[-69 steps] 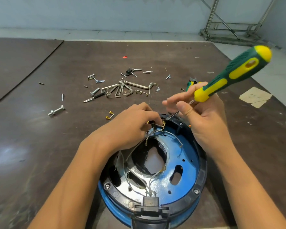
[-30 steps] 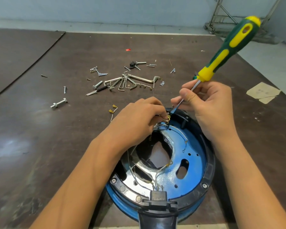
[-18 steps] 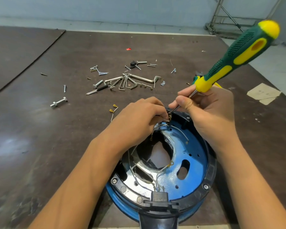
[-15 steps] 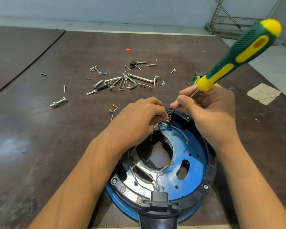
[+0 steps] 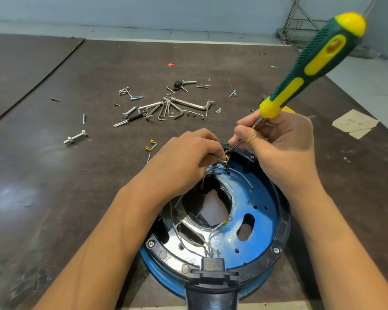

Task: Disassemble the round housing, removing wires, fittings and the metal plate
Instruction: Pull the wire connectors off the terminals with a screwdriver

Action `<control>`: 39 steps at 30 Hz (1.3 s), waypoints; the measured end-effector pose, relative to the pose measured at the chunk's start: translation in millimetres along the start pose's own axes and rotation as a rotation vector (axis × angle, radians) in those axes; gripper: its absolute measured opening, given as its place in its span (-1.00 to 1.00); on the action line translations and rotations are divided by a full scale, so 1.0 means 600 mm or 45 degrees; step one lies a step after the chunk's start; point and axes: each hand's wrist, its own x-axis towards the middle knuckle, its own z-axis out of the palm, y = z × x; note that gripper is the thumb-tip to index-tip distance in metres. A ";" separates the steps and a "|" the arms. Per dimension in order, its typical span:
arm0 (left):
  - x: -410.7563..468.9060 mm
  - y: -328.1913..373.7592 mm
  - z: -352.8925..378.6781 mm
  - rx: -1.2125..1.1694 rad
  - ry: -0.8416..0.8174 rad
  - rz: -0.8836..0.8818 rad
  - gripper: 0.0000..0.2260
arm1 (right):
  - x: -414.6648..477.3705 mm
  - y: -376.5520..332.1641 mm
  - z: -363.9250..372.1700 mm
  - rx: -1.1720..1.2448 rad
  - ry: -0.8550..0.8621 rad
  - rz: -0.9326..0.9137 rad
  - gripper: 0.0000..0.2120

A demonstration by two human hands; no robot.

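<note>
Dark tabletop (image 5: 54, 198), wire-removal step: left hand (image 5: 188, 157) pinches a wire (image 5: 212, 169), right hand (image 5: 282, 148) grips the screwdriver (image 5: 311, 63); next, probably lever the terminal (image 5: 227, 156) free.

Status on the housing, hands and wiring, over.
Left hand pinches white wires at brass terminal, round housing far rim. Right hand grips screwdriver by shaft, tip at that terminal. Wires not yet out; nothing in the way.

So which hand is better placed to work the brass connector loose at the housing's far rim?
Right. The right hand pinches the screwdriver by the shaft, tip at the connector; the left hand is busy holding the wires beside it.
</note>
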 end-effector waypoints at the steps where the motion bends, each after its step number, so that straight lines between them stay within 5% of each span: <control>1: 0.000 0.000 0.000 0.000 0.001 -0.003 -0.79 | 0.001 -0.001 0.000 -0.001 -0.002 0.014 -0.86; 39: 0.001 0.004 -0.003 0.012 -0.020 0.004 -0.80 | 0.023 0.007 -0.002 0.243 0.207 0.580 -0.87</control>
